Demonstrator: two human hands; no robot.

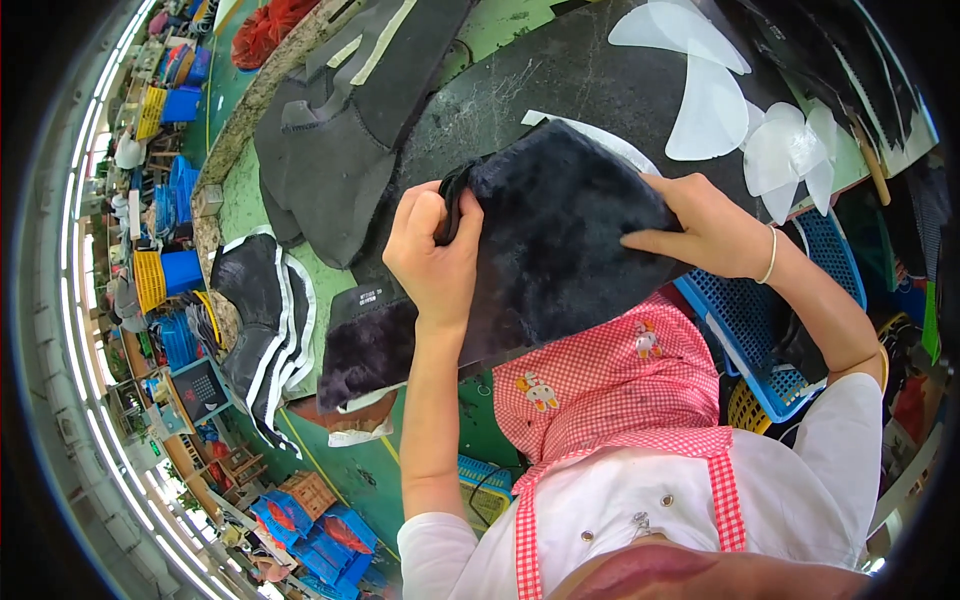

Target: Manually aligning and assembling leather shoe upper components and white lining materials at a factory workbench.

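Observation:
A dark navy, fuzzy plush piece (565,235) is spread between my two hands, over the work table's edge in front of my apron. My left hand (435,245) is closed in a pinch on its upper left edge, where a black folded strip stands up between thumb and fingers. My right hand (710,228) grips the right edge, thumb lying on the plush face; its fingertips behind are hidden. A white edge shows behind the piece's top. Under my left wrist lies another plush piece (370,350) with a small printed mark on its smooth border.
Stacked dark grey pieces (330,150) lie to the far left on the table, near black pieces with white edging (262,320). Translucent white curved pieces (705,105) rest at the far right. A blue plastic basket (740,345) stands at my right, and a wooden-handled tool (870,160) lies beyond it.

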